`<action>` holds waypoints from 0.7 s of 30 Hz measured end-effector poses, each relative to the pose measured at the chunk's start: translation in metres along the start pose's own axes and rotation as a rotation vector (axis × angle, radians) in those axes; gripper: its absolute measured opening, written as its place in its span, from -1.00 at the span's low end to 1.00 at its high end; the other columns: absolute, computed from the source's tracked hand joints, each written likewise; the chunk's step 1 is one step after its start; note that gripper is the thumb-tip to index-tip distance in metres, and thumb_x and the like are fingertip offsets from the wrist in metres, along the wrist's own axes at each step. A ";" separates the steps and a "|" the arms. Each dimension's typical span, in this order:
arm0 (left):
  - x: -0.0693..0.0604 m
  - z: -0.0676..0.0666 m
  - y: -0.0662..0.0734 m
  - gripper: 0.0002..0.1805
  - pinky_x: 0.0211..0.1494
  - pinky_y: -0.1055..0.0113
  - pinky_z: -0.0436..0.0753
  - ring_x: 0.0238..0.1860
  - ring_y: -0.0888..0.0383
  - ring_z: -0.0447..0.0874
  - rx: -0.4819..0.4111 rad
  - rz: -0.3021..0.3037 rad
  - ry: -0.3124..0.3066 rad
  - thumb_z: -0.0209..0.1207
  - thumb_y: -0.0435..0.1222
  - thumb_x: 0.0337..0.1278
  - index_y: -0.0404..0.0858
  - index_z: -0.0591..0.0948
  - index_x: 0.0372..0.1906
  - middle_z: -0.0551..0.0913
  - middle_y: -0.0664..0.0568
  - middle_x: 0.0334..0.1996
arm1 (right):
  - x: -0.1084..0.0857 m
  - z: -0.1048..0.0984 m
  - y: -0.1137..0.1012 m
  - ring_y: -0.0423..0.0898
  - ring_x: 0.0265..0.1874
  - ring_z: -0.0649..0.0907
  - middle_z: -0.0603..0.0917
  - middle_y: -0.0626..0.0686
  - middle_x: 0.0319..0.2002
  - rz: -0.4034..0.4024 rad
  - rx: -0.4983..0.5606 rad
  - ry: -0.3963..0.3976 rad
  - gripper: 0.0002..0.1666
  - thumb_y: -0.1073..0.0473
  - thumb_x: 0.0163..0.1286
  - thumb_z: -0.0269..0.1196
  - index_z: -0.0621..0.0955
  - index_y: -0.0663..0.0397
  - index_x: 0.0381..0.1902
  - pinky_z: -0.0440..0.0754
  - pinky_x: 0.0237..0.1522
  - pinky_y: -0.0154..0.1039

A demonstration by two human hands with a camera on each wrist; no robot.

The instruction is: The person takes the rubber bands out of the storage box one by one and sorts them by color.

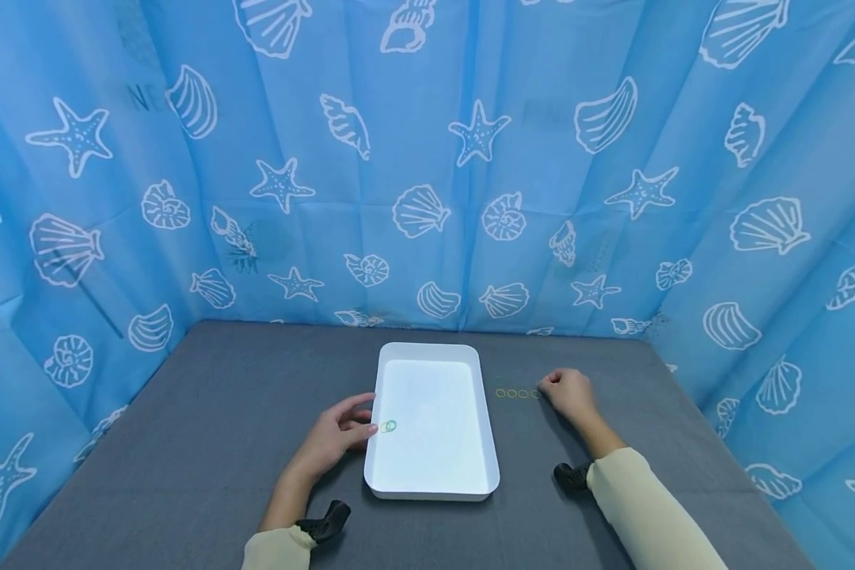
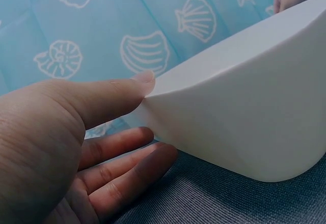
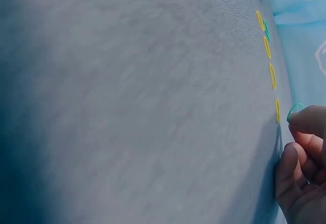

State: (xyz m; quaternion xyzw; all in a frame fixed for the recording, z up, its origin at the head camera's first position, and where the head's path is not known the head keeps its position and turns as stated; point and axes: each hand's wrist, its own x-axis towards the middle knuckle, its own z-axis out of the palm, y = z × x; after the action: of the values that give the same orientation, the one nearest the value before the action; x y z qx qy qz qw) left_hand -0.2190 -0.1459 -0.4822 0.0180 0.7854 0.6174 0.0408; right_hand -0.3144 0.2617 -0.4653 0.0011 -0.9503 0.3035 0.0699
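Observation:
A white tray (image 1: 435,427) lies on the table, with a green rubber band (image 1: 390,426) overlapping a yellowish one inside near its left wall. My left hand (image 1: 338,434) holds the tray's left side. In the left wrist view its thumb (image 2: 145,81) rests over the rim while the other fingers curl against or close to the outer wall. To the right of the tray my right hand (image 1: 568,392) pinches a thin green rubber band (image 3: 294,112) between thumb and fingertip. Just beside that hand runs a row of several yellow rubber bands (image 3: 272,76).
Another green rubber band (image 3: 267,30) lies behind the far-left end of the yellow row. Grey cloth (image 1: 256,396) covers the table. A blue curtain (image 1: 427,158) with shell and starfish prints hangs round the back and sides. Each wrist wears a black strap device (image 1: 573,477).

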 end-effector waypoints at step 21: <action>-0.008 0.001 0.012 -0.43 -0.08 0.10 0.66 -0.13 0.00 0.63 0.008 0.015 0.003 0.26 -0.36 0.22 -0.20 0.44 0.34 0.57 -0.18 0.07 | 0.018 0.002 -0.014 -0.05 -0.55 0.50 0.65 0.09 -0.50 0.106 -0.098 -0.089 -0.75 0.24 0.26 0.22 0.58 0.18 -0.61 0.45 -0.46 -0.15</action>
State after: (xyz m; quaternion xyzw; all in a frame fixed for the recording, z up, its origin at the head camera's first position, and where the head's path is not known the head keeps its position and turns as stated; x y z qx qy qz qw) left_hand -0.2110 -0.1424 -0.4706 0.0232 0.7876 0.6147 0.0349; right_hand -0.3323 0.2501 -0.4565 -0.0393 -0.9648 0.2597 0.0116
